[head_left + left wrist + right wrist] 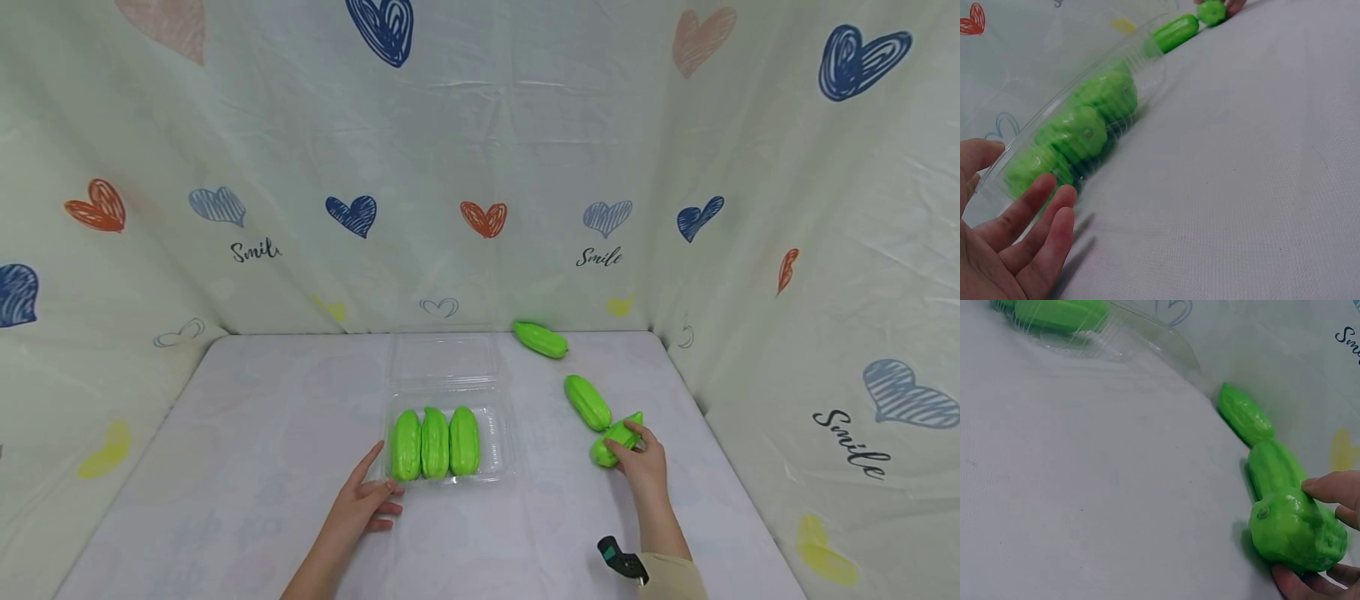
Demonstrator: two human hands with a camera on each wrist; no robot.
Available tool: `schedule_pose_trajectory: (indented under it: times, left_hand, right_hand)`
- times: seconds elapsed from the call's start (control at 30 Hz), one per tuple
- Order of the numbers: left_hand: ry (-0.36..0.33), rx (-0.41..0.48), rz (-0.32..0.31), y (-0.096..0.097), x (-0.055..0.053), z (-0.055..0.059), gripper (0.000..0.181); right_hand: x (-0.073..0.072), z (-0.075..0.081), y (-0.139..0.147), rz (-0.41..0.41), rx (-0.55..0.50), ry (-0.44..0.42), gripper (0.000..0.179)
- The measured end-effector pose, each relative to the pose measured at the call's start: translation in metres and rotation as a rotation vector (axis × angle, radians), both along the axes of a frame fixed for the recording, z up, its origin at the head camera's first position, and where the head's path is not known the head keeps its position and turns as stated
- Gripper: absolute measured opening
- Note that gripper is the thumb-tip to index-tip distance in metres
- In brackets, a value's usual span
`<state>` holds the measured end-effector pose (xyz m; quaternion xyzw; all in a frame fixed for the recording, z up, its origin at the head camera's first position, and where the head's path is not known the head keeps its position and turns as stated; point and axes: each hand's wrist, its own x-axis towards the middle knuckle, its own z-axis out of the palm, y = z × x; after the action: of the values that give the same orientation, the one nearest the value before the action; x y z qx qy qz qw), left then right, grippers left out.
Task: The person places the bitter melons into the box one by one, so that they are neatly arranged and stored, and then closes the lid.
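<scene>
A clear plastic box [491, 450] with its lid [442, 358] folded back holds three bright green ridged cucumbers [436, 443], side by side. At the box's front left corner is my left hand [363, 504], fingers loosely extended; in the left wrist view the hand [1019, 240] is beside the box wall, and contact is hard to tell. My right hand [647, 465] grips another cucumber [609, 448] between thumb and fingers, right of the box. In the right wrist view the held cucumber [1288, 531] shows its blunt end, close above the cloth.
Just behind the held one lies a loose cucumber [588, 402]. Another cucumber [542, 340] lies at the table's back edge. White cloth [277, 417] covers the table, and a heart-printed curtain [540, 150] encloses the back and sides. A black device [622, 560] sits by the right sleeve.
</scene>
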<state>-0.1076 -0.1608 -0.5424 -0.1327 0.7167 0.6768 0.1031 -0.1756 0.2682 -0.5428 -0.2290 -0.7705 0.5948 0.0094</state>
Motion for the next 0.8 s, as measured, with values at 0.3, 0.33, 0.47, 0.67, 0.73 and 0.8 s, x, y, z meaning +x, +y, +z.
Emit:
schedule_pose_trajectory:
  times: [0.3, 0.33, 0.47, 0.67, 0.73, 0.8]
  left_hand:
    - [-0.002, 0.002, 0.008, 0.0, 0.0, -0.001, 0.07]
    - [-0.002, 0.002, 0.009, 0.0, 0.0, -0.001, 0.07]
    - [-0.002, -0.002, 0.011, 0.0, 0.0, -0.001, 0.07]
    - [-0.001, 0.002, 0.01, 0.0, 0.0, -0.002, 0.07]
    - [-0.005, 0.002, 0.01, 0.0, 0.0, -0.002, 0.07]
    - [-0.004, 0.002, 0.01, 0.0, 0.0, -0.002, 0.07]
  right_hand:
    - [0.008, 0.005, 0.0, -0.029, -0.04, 0.011, 0.063]
    - [0.009, 0.007, 0.0, -0.034, -0.033, 0.012, 0.063]
    - [0.011, 0.014, -0.003, -0.036, -0.018, 0.02, 0.063]
    - [0.013, 0.026, -0.013, -0.009, -0.035, 0.044, 0.064]
    - [0.014, 0.031, -0.018, 0.008, -0.046, 0.054, 0.063]
    - [0.015, 0.036, -0.025, 0.029, -0.048, 0.058, 0.062]
